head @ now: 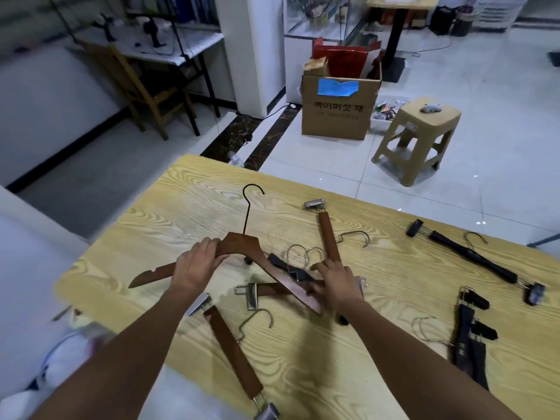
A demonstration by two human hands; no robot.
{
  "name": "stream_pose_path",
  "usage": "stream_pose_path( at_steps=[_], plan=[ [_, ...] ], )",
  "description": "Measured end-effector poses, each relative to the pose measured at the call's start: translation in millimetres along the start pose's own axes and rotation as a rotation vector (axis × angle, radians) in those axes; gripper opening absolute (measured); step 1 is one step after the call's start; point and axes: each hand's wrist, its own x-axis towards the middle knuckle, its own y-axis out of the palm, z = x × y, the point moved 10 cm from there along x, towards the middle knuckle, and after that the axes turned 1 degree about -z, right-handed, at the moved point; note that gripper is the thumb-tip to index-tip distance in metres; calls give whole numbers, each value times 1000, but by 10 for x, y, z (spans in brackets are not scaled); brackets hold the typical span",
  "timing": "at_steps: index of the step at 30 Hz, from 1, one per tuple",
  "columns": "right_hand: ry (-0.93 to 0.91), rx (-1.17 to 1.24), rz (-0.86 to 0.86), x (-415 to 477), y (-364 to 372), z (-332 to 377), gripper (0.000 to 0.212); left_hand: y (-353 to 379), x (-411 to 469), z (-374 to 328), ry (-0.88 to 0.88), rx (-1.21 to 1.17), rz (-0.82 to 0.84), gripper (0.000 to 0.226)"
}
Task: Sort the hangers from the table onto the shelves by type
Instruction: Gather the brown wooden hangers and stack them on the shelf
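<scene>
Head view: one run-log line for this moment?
left hand: grips brown coat hanger | right hand: holds its other arm | rest: clip hangers on table

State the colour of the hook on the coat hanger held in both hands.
Black hook on the coat hanger; head view shows it best.

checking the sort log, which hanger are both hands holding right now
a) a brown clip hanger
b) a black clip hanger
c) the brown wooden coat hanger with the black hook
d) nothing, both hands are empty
c: the left hand and right hand each grip one arm of the brown coat hanger; the clip hangers lie on the table.
</scene>
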Motion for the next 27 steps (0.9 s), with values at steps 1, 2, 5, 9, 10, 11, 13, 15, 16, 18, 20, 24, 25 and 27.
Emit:
stream_pose_path(
  at_steps=[1, 2, 5, 9, 10, 11, 13, 15, 16, 18, 20, 24, 25, 27],
  plan=[
    [-26, -24, 15, 2, 74, 76, 44, 14, -44, 44, -5, -6, -2, 46],
    [-45, -49, 30, 5, 149, 145, 46, 31, -89, 100, -16, -15, 0, 47],
    [-28, -109, 42, 1, 292, 221, 50, 93, -204, 229, -48, -32, 17, 47],
    [15, -155, -19, -29, 291, 190, 46, 135, -336, 273, -57, -60, -4, 43],
    [21, -166, -26, -32, 283, 182, 45, 146, -377, 256, -50, -76, -10, 41],
    [28, -167, -31, -27, 271, 176, 43, 147, -405, 235, -37, -87, -16, 39],
    [44, -147, -33, -9, 255, 175, 37, 157, -438, 198, -21, -74, -7, 39],
    [52, -141, -21, -15, 252, 183, 30, 140, -501, 171, -29, -59, -6, 40],
    [54, -151, -21, -18, 239, 180, 28, 115, -536, 151, -24, -58, -21, 40],
    [40, -185, -33, -30, 162, 197, 26, 26, -625, 93, -4, -58, -39, 47],
    [26, -194, -48, -44, 42, 205, 30, -104, -701, 37, 12, -51, -77, 62],
    [9, -221, -101, -74, -299, 177, 35, -339, -804, 48, -53, -42, -134, 53],
    [5, -232, -110, -75, -390, 170, 33, -401, -832, 54, -74, -46, -142, 54],
    [7, -229, -128, -71, -562, 146, 31, -504, -883, 62, -111, -40, -139, 59]
  ],
)
